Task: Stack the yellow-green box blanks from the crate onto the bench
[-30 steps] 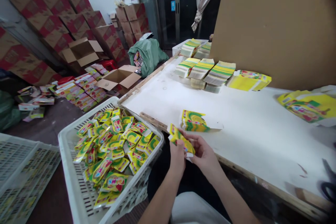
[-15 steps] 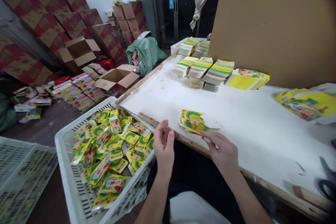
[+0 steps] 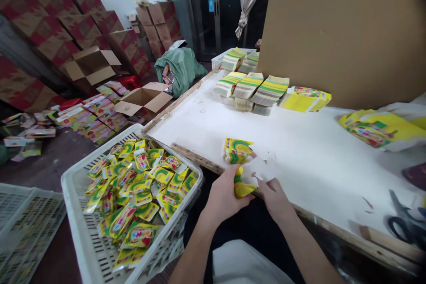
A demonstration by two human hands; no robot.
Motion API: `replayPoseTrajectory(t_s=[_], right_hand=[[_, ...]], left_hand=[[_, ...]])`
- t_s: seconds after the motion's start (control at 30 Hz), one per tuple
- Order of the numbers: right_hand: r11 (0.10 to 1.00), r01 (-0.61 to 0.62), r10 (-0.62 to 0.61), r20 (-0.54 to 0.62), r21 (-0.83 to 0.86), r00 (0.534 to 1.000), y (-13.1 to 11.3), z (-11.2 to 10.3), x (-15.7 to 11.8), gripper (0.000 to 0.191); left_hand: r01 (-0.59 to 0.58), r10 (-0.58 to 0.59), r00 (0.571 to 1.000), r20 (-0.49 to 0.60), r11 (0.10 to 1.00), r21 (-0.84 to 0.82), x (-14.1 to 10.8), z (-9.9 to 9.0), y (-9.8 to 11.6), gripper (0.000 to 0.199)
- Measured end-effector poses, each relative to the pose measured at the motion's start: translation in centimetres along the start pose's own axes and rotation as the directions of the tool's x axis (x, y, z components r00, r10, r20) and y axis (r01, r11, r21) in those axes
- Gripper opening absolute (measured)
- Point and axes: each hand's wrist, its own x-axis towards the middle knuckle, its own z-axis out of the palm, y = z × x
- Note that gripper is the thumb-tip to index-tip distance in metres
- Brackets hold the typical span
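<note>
At the table's front edge, my left hand (image 3: 221,195) grips a yellow-and-green printed carton (image 3: 244,187), its thumb and fingers bent round the printed side. My right hand (image 3: 274,197) pinches the same carton at its white flap on the right. The carton looks partly folded open; its inner side is pale. Just beyond my hands lies a small stack of flat yellow-green cartons (image 3: 237,150) on the white tabletop (image 3: 186,120). To the left, a white plastic crate (image 3: 75,213) holds many folded cartons (image 3: 141,186) of the same print.
Fanned stacks of printed cards (image 3: 269,88) stand by a tall cardboard panel (image 3: 333,31). Yellow sheets (image 3: 369,128) and scissors (image 3: 397,224) lie at right, near a wooden strip (image 3: 389,239). Open boxes (image 3: 143,100), a green sack (image 3: 183,69) and stacked boxes (image 3: 49,22) fill the left.
My left hand has moved right from beside the crate and closed on the carton. My right hand has drawn the carton off the small stack toward the table's edge.
</note>
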Motion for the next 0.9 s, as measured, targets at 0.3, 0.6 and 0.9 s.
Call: replayPoseTrajectory(t_s=[0.3,0.6,0.9], right_hand=[[0.889,-0.34,0.282,0.216,0.308,0.935,0.3,1.1,0.3,0.047],[0.977,0.142,-0.085,0.316,-0.16,0.945,-0.2,0.7,-0.7,0.064],[0.953,0.131,-0.15,-0.049,-0.273,0.987,0.9,0.1,0.0,0.036]], left_hand=[[-0.054,0.054,0.999,0.002,0.997,0.064,-0.5,0.5,-0.7,0.066],[-0.089,0.083,0.991,0.102,0.995,0.055,-0.6,0.7,-1.2,0.056],[0.017,-0.109,0.873,-0.475,0.981,-0.193,0.0,0.8,-1.1,0.086]])
